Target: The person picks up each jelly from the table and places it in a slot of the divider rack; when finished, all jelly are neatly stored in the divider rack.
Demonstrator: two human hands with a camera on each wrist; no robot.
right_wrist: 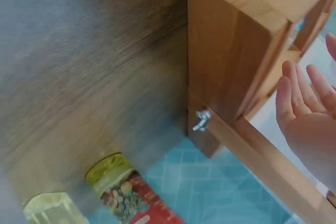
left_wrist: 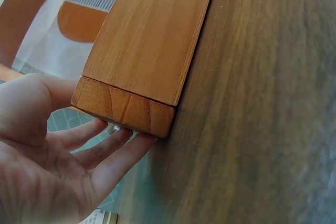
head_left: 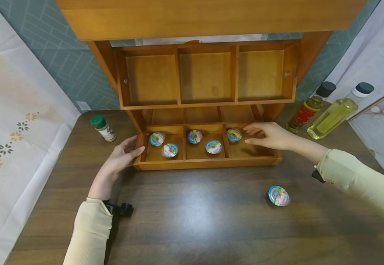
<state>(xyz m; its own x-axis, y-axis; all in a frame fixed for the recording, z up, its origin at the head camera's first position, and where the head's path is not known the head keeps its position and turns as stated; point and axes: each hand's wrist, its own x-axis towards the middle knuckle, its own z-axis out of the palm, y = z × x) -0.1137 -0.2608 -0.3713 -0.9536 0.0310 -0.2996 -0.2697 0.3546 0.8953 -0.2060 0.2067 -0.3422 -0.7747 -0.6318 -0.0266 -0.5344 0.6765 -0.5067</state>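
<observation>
My left hand [head_left: 120, 156] grips the left end of a wooden compartment rack [head_left: 205, 164], thumb over the top edge and fingers against the end face [left_wrist: 123, 106]. My right hand [head_left: 268, 136] hovers over the bottom tier's right compartment, its thumb and fingers apart with nothing between them. Just left of those fingertips lies a jelly cup [head_left: 234, 135] with a printed lid. Two more jelly cups [head_left: 170, 150] sit in the left compartment and two jelly cups [head_left: 213, 147] in the middle one. Another jelly cup [head_left: 279, 195] lies on the table, in front of the rack's right end.
A green-capped seasoning jar [head_left: 103, 128] stands left of the rack. To the right are a red-labelled oil bottle [head_left: 306, 110] and a clear bottle of yellow oil [head_left: 338, 110]. The rack's upper tier [head_left: 205, 77] rises behind the bottom one, under a wooden top board [head_left: 208, 18].
</observation>
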